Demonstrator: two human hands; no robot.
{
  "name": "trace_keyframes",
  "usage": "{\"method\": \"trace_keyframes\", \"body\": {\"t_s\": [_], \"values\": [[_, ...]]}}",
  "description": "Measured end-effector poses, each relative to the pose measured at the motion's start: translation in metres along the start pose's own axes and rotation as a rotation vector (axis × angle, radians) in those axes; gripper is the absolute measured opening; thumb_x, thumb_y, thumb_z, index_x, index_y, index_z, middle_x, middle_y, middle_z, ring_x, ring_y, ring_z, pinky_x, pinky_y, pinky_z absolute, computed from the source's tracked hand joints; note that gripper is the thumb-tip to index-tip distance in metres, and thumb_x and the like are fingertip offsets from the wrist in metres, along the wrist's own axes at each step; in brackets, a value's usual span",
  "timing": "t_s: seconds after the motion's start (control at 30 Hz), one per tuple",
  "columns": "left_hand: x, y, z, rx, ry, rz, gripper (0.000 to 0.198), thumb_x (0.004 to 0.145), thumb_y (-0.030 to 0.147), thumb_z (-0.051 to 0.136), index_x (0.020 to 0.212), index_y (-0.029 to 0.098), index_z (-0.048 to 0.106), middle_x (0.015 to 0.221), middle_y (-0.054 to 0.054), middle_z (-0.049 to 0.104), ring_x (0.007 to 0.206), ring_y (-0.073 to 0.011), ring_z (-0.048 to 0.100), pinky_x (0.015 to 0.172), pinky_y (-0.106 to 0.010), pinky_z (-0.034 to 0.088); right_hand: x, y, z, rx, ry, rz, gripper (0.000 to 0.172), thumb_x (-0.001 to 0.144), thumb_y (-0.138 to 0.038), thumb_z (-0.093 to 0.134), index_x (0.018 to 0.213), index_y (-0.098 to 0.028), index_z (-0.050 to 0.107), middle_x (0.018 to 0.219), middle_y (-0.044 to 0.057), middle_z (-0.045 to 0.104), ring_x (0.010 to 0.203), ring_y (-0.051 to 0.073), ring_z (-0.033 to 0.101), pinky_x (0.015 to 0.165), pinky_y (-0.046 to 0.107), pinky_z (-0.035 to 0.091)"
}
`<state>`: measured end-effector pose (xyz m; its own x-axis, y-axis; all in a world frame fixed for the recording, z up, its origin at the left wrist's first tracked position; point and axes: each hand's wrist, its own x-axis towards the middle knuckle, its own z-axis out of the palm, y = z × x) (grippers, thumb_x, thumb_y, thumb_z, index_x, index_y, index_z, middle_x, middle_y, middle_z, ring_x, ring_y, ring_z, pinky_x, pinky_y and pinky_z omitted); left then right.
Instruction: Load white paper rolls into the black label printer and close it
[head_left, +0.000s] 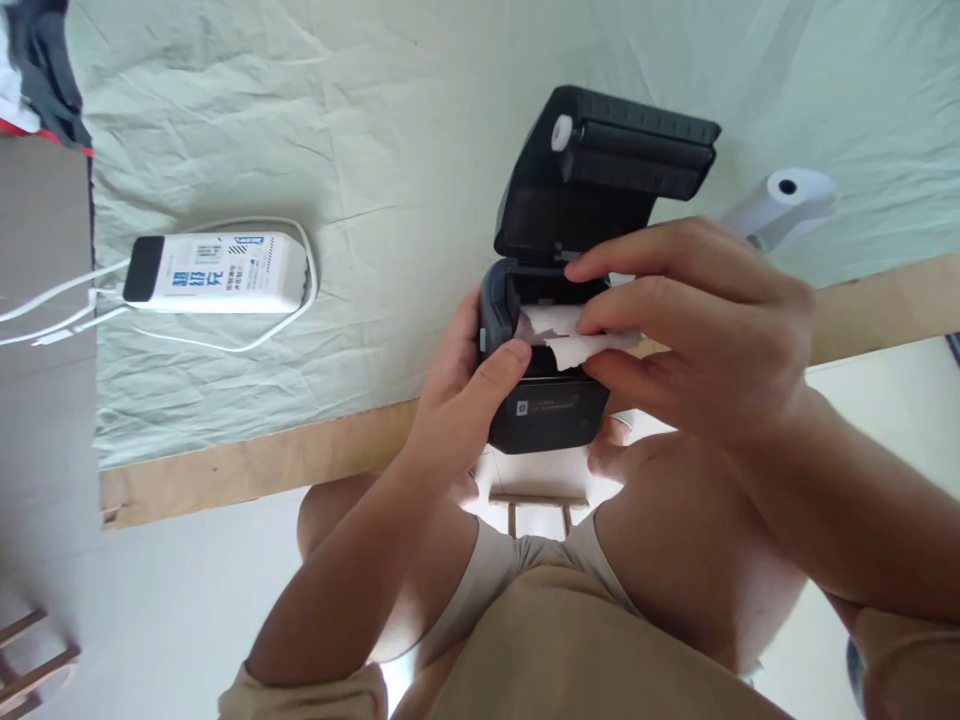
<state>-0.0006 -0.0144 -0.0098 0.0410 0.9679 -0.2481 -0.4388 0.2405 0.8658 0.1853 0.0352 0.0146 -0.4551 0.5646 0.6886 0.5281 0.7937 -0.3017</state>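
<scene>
My left hand (472, 390) grips the left side of a black receipt printer (551, 415), its thumb over the rim of the paper bay. The printer's lid (574, 215) stands raised, showing a dark roller with a white gear. Inside the bay lies a white paper roll (547, 320) with a torn, loose end. My right hand (675, 330) pinches this paper between thumb and fingers, while its index finger reaches toward the lid hinge. The right part of the roll is hidden behind those fingers.
Another white paper roll (784, 200) lies on the pale green cloth (397, 150), right of the printer. At left are a white power bank (225, 272) and its cables. A wooden table edge (262, 455) runs in front of me. Dark fabric (49, 70) lies at the far left corner.
</scene>
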Motion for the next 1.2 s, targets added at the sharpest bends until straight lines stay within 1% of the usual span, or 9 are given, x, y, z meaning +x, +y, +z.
{"method": "trace_keyframes", "body": {"t_s": [0.13, 0.23, 0.3, 0.43, 0.6, 0.83, 1.0, 1.1, 1.2], "values": [[0.004, -0.004, -0.004, -0.005, -0.022, 0.028, 0.034, 0.091, 0.040, 0.080, 0.120, 0.026, 0.072, 0.117, -0.002, 0.079, 0.107, -0.0220, 0.074, 0.088, -0.028, 0.062, 0.001, -0.002, -0.003, 0.005, 0.027, -0.053, 0.020, 0.086, -0.006, 0.064, 0.085, -0.026, 0.059, 0.092, -0.002, 0.077, 0.077, 0.018, 0.069, 0.069, 0.037, 0.048], [0.006, -0.006, -0.008, 0.026, -0.090, 0.048, 0.046, 0.091, 0.053, 0.076, 0.126, 0.025, 0.068, 0.117, -0.005, 0.078, 0.107, -0.0264, 0.075, 0.085, -0.034, 0.064, -0.001, -0.005, -0.006, 0.026, -0.023, -0.197, 0.017, 0.089, -0.012, 0.070, 0.085, -0.025, 0.058, 0.088, -0.002, 0.074, 0.072, 0.017, 0.065, 0.065, 0.037, 0.042], [0.006, -0.005, -0.009, 0.062, -0.111, 0.042, 0.047, 0.090, 0.050, 0.079, 0.128, 0.025, 0.066, 0.118, -0.006, 0.077, 0.109, -0.0269, 0.075, 0.087, -0.035, 0.064, -0.004, -0.007, -0.006, 0.030, -0.070, -0.222, 0.018, 0.091, -0.016, 0.071, 0.086, -0.025, 0.057, 0.086, -0.003, 0.073, 0.072, 0.016, 0.065, 0.066, 0.038, 0.040], [0.006, -0.001, -0.009, 0.204, -0.067, 0.018, 0.056, 0.076, 0.027, 0.088, 0.127, 0.026, 0.064, 0.122, -0.005, 0.076, 0.115, -0.0288, 0.074, 0.095, -0.037, 0.062, -0.009, -0.011, -0.002, 0.000, -0.180, -0.038, 0.012, 0.099, -0.037, 0.071, 0.095, -0.029, 0.063, 0.099, -0.001, 0.074, 0.099, 0.021, 0.072, 0.080, 0.037, 0.047], [0.008, -0.001, -0.010, 0.267, -0.052, 0.061, 0.065, 0.072, 0.028, 0.086, 0.133, 0.024, 0.065, 0.113, -0.005, 0.078, 0.104, -0.0308, 0.076, 0.087, -0.040, 0.064, -0.008, -0.006, -0.002, 0.002, -0.226, 0.196, 0.037, 0.096, -0.061, 0.068, 0.122, -0.034, 0.066, 0.125, 0.005, 0.070, 0.128, 0.030, 0.066, 0.091, 0.042, 0.055], [0.007, 0.001, -0.007, 0.253, -0.049, 0.060, 0.062, 0.073, 0.030, 0.088, 0.130, 0.023, 0.065, 0.111, -0.007, 0.077, 0.101, -0.0313, 0.077, 0.080, -0.037, 0.064, -0.014, 0.015, -0.009, 0.078, -0.068, 0.331, 0.069, 0.093, -0.065, 0.068, 0.151, -0.038, 0.043, 0.156, 0.008, 0.052, 0.147, 0.039, 0.055, 0.099, 0.050, 0.060], [0.008, 0.000, -0.008, 0.225, -0.081, 0.080, 0.061, 0.072, 0.030, 0.089, 0.128, 0.023, 0.066, 0.112, -0.008, 0.078, 0.104, -0.0320, 0.077, 0.084, -0.038, 0.064, -0.017, 0.024, -0.002, 0.156, 0.020, 0.220, 0.074, 0.096, -0.065, 0.060, 0.158, -0.041, 0.028, 0.167, 0.007, 0.039, 0.159, 0.038, 0.041, 0.110, 0.055, 0.055], [0.009, -0.003, -0.012, 0.236, -0.084, 0.092, 0.070, 0.071, 0.030, 0.091, 0.135, 0.026, 0.062, 0.124, -0.008, 0.076, 0.115, -0.0336, 0.075, 0.089, -0.037, 0.063, -0.018, 0.023, 0.000, 0.226, 0.073, 0.163, 0.066, 0.098, -0.064, 0.057, 0.156, -0.043, 0.033, 0.158, 0.007, 0.047, 0.145, 0.035, 0.056, 0.106, 0.054, 0.055], [0.011, -0.006, -0.015, 0.250, -0.090, 0.119, 0.077, 0.068, 0.032, 0.092, 0.138, 0.027, 0.059, 0.134, -0.009, 0.071, 0.125, -0.0357, 0.070, 0.091, -0.037, 0.063, -0.021, 0.022, 0.000, 0.243, 0.185, 0.182, 0.045, 0.102, -0.063, 0.053, 0.141, -0.042, 0.050, 0.132, 0.006, 0.063, 0.120, 0.030, 0.069, 0.094, 0.051, 0.058]]}}
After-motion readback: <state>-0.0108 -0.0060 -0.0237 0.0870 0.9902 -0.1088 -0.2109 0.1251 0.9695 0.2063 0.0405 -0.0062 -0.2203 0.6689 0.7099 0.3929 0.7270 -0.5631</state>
